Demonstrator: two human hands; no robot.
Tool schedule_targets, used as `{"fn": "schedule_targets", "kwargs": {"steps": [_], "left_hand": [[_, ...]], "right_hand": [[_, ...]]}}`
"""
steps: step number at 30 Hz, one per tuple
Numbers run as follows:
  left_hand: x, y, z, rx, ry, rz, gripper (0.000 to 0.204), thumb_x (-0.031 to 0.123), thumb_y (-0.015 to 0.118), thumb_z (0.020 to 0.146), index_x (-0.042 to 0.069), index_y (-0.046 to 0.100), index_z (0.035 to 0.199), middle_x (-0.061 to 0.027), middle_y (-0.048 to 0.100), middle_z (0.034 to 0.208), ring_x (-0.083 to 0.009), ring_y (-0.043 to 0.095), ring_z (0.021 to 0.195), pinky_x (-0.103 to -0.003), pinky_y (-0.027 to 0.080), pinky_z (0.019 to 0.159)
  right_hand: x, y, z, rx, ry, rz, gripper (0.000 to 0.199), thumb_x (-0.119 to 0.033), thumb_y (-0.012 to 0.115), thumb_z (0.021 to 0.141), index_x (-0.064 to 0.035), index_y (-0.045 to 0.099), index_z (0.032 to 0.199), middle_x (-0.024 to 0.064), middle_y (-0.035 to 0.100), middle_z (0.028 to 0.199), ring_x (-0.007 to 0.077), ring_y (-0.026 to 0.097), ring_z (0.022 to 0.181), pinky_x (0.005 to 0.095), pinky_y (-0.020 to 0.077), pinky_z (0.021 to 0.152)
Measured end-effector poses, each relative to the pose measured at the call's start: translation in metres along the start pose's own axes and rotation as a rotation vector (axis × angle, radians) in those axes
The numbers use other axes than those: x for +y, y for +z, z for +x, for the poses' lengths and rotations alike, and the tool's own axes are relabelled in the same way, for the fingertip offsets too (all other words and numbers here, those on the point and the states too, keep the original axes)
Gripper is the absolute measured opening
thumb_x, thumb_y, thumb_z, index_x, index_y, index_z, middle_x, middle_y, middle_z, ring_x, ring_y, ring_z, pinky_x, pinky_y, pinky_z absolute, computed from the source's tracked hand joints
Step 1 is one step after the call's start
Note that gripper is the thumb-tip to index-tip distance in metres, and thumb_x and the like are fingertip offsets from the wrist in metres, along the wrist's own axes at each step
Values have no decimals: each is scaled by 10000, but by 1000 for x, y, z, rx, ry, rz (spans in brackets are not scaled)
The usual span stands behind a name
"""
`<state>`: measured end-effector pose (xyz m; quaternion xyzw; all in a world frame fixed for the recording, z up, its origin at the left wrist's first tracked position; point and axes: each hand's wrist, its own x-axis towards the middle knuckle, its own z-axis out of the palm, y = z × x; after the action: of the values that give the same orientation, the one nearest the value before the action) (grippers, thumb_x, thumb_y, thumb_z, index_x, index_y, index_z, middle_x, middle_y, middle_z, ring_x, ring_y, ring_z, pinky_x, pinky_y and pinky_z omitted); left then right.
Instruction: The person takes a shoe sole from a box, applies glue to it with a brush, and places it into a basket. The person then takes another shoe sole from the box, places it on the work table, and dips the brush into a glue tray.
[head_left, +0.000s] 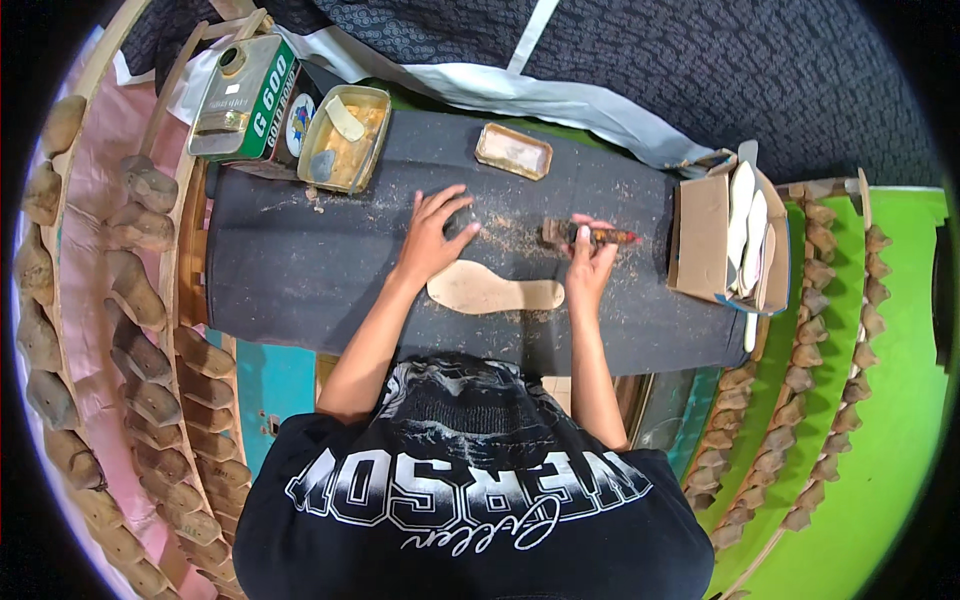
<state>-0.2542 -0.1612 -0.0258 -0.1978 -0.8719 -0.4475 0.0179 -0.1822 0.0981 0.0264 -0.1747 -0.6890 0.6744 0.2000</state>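
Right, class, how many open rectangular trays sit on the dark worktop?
2. The larger tray is beside the metal can, at the far left; the smaller tray is beyond the left hand, to its right.

From the sole (490, 291) on my table (290, 270), my left hand (430, 235) sits toward ten, the tub (375, 143) beyond it, the tin (222, 118) left of that; the dish (513, 171) lies at twelve, my right hand (591, 262) with its tool (608, 237) at two, the box (698, 240) near three o'clock.

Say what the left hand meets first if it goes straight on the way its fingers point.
Probably the small shallow tray, at its left end; the left hand's height above the table is unclear.
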Motion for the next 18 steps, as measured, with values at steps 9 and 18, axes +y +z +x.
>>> {"fn": "schedule_targets", "kwargs": {"steps": [9, 18], "left_hand": [[16, -29, -99, -138, 9, 228, 948, 563, 961, 594, 115, 702, 1387, -69, 514, 1625, -331, 349, 1582, -664, 92, 1315], [27, -3, -119, -63, 79, 300, 872, 632, 938, 637, 89, 738, 1290, -82, 567, 1547, -332, 399, 1537, -673, 100, 1303]], "right_hand": [[26, -16, -97, -16, 18, -10, 657, 103, 781, 884, -90, 353, 1343, 136, 563, 1338, 207, 624, 1198, 325, 600, 964], [35, -10, -107, -94, -115, -513, 446, -179, 837, 917, 40, 568, 1197, 215, 772, 1010, 281, 789, 887, 382, 616, 777]]}}
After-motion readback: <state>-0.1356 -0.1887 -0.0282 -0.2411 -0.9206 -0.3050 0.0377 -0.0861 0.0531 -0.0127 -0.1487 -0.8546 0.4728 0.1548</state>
